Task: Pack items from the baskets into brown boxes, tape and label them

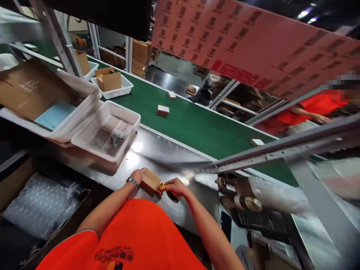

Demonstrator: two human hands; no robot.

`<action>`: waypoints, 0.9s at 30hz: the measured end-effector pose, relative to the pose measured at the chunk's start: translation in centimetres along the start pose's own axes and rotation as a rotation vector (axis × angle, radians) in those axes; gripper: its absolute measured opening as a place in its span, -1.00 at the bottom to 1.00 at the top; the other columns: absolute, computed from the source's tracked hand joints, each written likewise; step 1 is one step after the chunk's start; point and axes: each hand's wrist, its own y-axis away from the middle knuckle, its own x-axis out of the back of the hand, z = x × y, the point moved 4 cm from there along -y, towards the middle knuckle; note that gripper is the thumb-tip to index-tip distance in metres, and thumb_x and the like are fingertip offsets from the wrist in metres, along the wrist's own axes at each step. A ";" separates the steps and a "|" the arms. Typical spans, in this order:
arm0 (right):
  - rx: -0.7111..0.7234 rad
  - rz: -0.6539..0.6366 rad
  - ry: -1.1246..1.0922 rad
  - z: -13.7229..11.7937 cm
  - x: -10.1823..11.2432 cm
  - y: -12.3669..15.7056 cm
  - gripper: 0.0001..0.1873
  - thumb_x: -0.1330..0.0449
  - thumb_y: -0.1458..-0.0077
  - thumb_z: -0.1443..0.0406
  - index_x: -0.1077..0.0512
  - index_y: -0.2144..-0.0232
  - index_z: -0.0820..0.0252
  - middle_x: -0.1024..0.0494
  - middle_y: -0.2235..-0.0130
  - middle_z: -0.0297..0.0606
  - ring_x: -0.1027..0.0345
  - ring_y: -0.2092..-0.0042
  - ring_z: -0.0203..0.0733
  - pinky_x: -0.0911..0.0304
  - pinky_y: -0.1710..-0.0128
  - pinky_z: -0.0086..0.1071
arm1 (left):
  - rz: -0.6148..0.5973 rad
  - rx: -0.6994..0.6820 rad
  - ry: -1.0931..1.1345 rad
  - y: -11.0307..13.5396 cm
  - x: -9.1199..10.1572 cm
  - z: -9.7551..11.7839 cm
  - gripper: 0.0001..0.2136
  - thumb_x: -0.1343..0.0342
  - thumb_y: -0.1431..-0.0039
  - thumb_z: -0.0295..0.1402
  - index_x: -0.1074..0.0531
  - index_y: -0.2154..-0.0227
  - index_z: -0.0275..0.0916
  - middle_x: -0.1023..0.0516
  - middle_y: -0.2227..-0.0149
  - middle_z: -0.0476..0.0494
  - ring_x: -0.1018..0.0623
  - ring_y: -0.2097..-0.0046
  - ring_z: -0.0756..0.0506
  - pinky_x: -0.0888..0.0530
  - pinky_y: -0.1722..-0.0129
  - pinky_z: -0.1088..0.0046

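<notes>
A small brown cardboard box (151, 179) lies on the steel worktop (157, 153) just in front of me. My left hand (137, 175), with a metal watch at the wrist, is closed on the box's left end. My right hand (174, 186) is closed on an orange tape dispenser (161, 188) pressed against the box's right end, with a dark tape roll (172, 195) under the palm.
White plastic baskets (104, 131) stand to the left; one holds flat cardboard (30, 88) and a blue sheet. A green conveyor belt (191, 122) carries small boxes (162, 110). Bubble wrap (39, 204) lies lower left, a keyboard (260, 221) at right. A person in red (315, 107) works across the belt.
</notes>
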 end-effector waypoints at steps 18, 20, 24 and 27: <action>-0.162 0.570 0.286 3.9 4.7 3.5 -0.16 -0.40 -0.34 0.25 -0.39 -0.58 0.28 -0.79 -0.17 0.18 -0.70 -0.17 0.24 -0.43 -0.17 -0.16 | -0.161 -0.097 -0.085 -1.0 1.2 1.2 -0.48 0.25 -0.72 -0.37 -0.54 -0.41 -0.35 -0.80 -0.13 -0.51 -0.77 -0.19 -0.27 -0.63 -0.10 0.31; -0.181 0.679 0.424 4.0 3.7 3.1 -0.14 -0.34 -0.41 0.24 -0.27 -0.61 0.44 -0.66 -0.32 0.45 -0.59 -0.35 0.40 -0.40 -0.32 0.00 | -0.178 -0.085 -0.077 -0.6 1.4 1.6 -0.46 0.27 -0.72 -0.36 -0.58 -0.36 -0.38 -0.81 -0.09 -0.53 -0.80 -0.13 -0.29 -0.63 -0.04 0.31; -0.079 0.599 0.247 2.8 -1.8 -0.5 -0.28 -0.12 -0.55 -0.10 -0.65 -0.21 0.48 -0.74 -0.14 0.46 -0.67 -0.27 0.38 -0.52 -0.24 -0.02 | -0.178 -0.073 -0.052 0.2 2.1 2.2 -0.48 0.20 -0.72 -0.27 -0.69 -0.24 -0.30 -0.82 -0.06 -0.52 -0.81 -0.11 -0.30 -0.62 0.03 0.30; -0.032 0.377 -0.033 0.8 -6.2 -3.4 -0.05 -0.07 -0.38 -0.43 -0.73 0.14 0.34 -0.74 0.36 0.16 -0.78 0.18 0.29 -0.64 0.15 -0.05 | -0.167 -0.090 -0.042 0.7 2.8 2.3 -0.43 0.25 -0.74 -0.22 -0.69 -0.27 -0.26 -0.81 -0.11 -0.54 -0.80 -0.15 -0.29 -0.62 -0.01 0.28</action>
